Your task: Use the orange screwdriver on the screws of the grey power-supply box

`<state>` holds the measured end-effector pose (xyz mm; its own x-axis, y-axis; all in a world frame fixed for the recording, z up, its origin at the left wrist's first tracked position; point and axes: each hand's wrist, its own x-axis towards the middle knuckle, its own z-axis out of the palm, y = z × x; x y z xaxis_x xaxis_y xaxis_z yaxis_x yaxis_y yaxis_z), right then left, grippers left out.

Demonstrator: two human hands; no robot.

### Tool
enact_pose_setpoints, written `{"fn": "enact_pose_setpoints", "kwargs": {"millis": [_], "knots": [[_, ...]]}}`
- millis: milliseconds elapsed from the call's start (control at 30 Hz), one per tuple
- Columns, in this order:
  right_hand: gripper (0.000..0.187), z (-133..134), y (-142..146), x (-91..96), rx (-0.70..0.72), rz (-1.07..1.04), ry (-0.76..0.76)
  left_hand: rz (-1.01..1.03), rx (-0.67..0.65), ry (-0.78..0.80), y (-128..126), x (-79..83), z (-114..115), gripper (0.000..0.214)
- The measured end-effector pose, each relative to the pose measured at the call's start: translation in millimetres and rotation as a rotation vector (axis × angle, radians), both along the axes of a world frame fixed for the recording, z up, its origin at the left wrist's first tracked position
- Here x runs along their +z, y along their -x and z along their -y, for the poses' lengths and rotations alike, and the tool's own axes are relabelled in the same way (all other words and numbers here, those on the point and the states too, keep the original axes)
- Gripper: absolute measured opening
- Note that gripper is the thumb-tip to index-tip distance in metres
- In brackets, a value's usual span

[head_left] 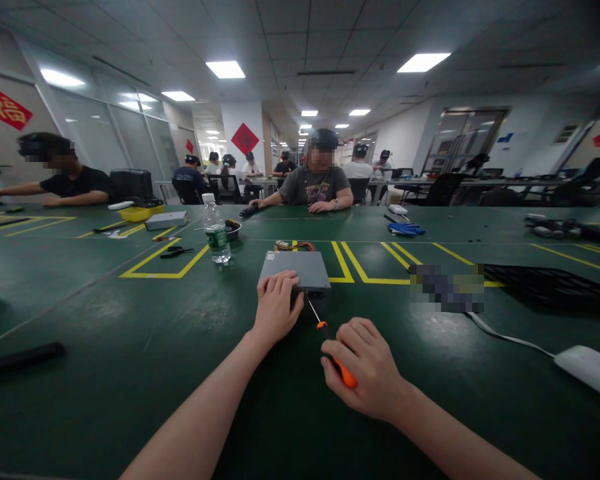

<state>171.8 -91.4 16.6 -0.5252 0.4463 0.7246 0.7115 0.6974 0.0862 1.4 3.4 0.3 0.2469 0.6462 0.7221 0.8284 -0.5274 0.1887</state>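
Observation:
A flat grey metal box (pixel 297 267) lies on the green table (pixel 130 347) in front of me. My left hand (pixel 275 308) rests on its near left corner, fingers curled over the edge and pressing it down. My right hand (pixel 365 370) is closed round the orange handle of a screwdriver (pixel 333 349). The thin shaft runs up and left, and its tip meets the box's near face. Coloured wires (pixel 294 245) stick out behind the box.
A water bottle (pixel 216 231) stands left of the box, with black pliers (pixel 176 251) beside it. A white adapter (pixel 587 368) and cable lie at right, near a black keyboard (pixel 545 283). Blue gloves (pixel 405 229) lie farther back. Other people sit across the table.

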Motion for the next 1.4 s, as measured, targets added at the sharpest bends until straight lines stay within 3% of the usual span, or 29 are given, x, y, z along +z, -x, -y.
{"fn": "enact_pose_setpoints", "kwargs": {"millis": [133,400,533,700,833,933,1033,1233,1333,1400], "knots": [[0.021,-0.1,-3.3,3.4,-0.048,-0.055,0.043,-0.009,-0.004,0.000,0.4,-0.6,0.0,0.020],[0.008,17.6,23.8,17.3,-0.324,-0.233,0.342,-0.004,-0.002,0.003,1.1,-1.2,-0.1,0.020],[0.016,21.0,35.1,7.4,-0.378,-0.429,0.400,-0.023,-0.007,-0.014,1.8,-0.5,1.3,0.021],[0.028,24.1,40.0,-6.0,-0.473,-0.444,0.408,-0.031,-0.005,-0.030,3.0,-0.5,2.0,0.021],[0.021,24.7,40.8,-11.5,-0.457,-0.440,0.365,-0.051,-0.004,-0.035,2.1,-0.5,3.7,0.022],[0.014,23.2,40.9,-17.1,-0.360,-0.364,0.266,-0.075,-0.003,-0.050,0.2,-1.2,5.1,0.024],[0.018,22.0,40.6,-20.4,-0.313,-0.291,0.226,-0.076,-0.005,-0.053,-1.0,-2.8,4.7,0.026],[0.021,22.6,41.2,-14.7,-0.302,-0.405,0.237,-0.058,-0.005,-0.045,0.7,-4.5,1.5,0.026],[0.030,23.2,42.8,-13.1,-0.355,-0.496,0.300,-0.053,-0.003,-0.046,1.1,-3.7,1.5,0.025],[0.026,23.2,43.7,-14.3,-0.373,-0.521,0.345,-0.045,0.005,-0.046,0.8,-2.9,1.9,0.025]]}}
